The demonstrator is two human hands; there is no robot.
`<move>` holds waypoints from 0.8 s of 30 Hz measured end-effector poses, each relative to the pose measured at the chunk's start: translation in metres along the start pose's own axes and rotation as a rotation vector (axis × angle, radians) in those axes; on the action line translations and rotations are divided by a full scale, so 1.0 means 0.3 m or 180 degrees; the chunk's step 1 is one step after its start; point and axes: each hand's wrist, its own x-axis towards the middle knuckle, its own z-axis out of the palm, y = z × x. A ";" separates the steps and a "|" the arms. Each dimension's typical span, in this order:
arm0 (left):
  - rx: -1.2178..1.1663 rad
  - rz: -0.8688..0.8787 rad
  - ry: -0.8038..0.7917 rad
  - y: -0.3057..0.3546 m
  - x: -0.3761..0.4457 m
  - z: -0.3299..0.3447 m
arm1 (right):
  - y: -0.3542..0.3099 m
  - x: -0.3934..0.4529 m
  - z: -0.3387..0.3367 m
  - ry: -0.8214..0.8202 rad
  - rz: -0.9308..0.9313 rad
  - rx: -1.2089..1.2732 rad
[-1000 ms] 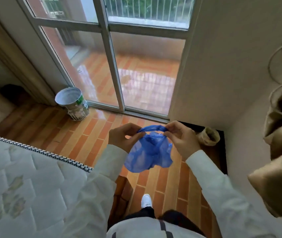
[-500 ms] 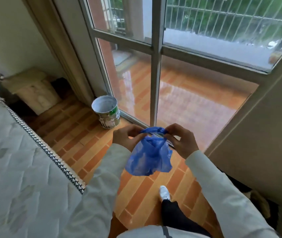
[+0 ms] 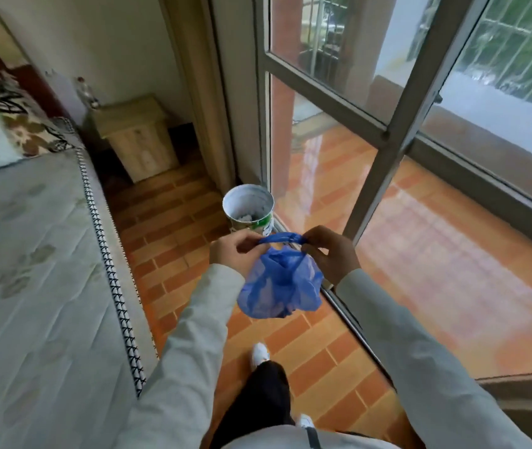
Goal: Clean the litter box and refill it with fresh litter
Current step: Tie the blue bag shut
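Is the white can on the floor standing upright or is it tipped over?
Upright. The white can stands on its base on the floor tiles, and its round open mouth faces up, with something pale inside.

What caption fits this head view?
Both hands, left hand and right hand, pinch the blue plastic bag by its handles above the tiled floor.

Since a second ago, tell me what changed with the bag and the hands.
The person turned left and stepped along the glass door, bringing the open tin closer ahead. Nothing was let go: the left hand and right hand keep their grip on the blue plastic bag, pulling its handles apart.
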 end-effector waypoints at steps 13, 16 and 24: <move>0.0546 -0.0366 0.0067 -0.146 0.847 -0.183 | -0.044 0.916 0.299 -0.0269 0.0074 0.0018; 0.0602 -0.0475 0.0043 -0.186 1.068 -0.234 | -0.075 1.128 0.366 -0.0200 0.0090 -0.0039; 0.0937 -0.0516 -0.0002 -0.274 1.546 -0.271 | -0.032 1.615 0.535 -0.0406 0.0275 -0.0435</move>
